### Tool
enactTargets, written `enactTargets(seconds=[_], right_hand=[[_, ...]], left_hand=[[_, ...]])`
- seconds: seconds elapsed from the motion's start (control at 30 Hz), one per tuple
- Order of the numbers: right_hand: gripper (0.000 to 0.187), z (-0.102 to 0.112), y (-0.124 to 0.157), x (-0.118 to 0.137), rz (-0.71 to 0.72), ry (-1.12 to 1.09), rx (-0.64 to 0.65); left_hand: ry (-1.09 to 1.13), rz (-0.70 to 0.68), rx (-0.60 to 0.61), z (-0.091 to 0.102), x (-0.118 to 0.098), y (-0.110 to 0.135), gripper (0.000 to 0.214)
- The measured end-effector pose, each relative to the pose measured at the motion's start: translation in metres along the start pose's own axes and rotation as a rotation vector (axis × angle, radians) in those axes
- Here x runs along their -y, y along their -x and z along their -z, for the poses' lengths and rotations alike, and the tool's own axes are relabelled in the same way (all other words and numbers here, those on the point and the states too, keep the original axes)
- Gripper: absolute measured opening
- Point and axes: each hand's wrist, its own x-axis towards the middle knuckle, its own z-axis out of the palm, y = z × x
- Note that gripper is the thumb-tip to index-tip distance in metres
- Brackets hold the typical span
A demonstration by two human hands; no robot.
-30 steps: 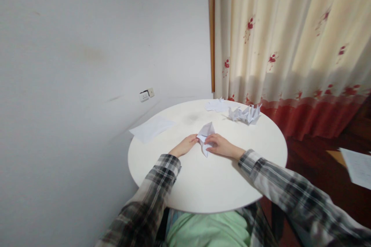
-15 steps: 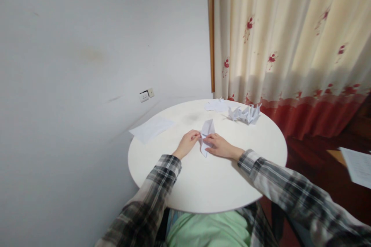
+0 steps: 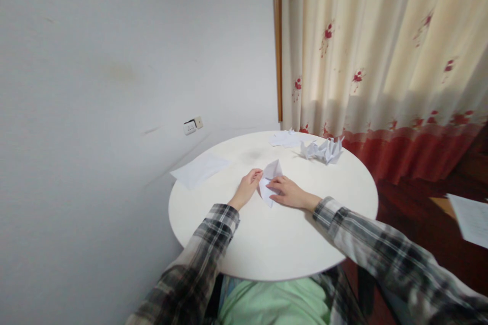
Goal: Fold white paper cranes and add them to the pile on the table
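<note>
A partly folded piece of white paper (image 3: 272, 168) lies near the middle of the round white table, one flap raised at its far end. My left hand (image 3: 249, 185) has its fingers closed at the paper's left edge, pinching it. From the right, my right hand (image 3: 288, 192) rests over the paper and presses it down, its fingers closed against the sheet and hiding part of the folds.
Several folded paper figures (image 3: 323, 150) stand at the back right of the table (image 3: 267, 244). More white paper (image 3: 285, 138) lies at the far edge. A flat sheet (image 3: 200, 168) overhangs the left edge by the wall. A curtain (image 3: 373, 61) hangs behind.
The paper's left side has spread slightly outward under my left hand, and its raised flap has dropped a little. My right hand has stayed almost in place.
</note>
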Motion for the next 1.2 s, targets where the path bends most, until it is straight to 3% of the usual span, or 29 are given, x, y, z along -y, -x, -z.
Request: enactTargets(seconds=[0.23, 1.2], right_hand=[[0.036, -0.0016, -0.0005, -0.0004, 0.017, 0.016, 0.005], [0.033, 0.0038, 0.0005, 0.0067, -0.007, 0.007, 0.017]], left_hand=[[-0.070, -0.044, 0.098, -0.0033, -0.0032, 0.0038, 0.038], [-0.085, -0.031, 0.096, -0.0016, 0.0043, 0.0022, 0.030]])
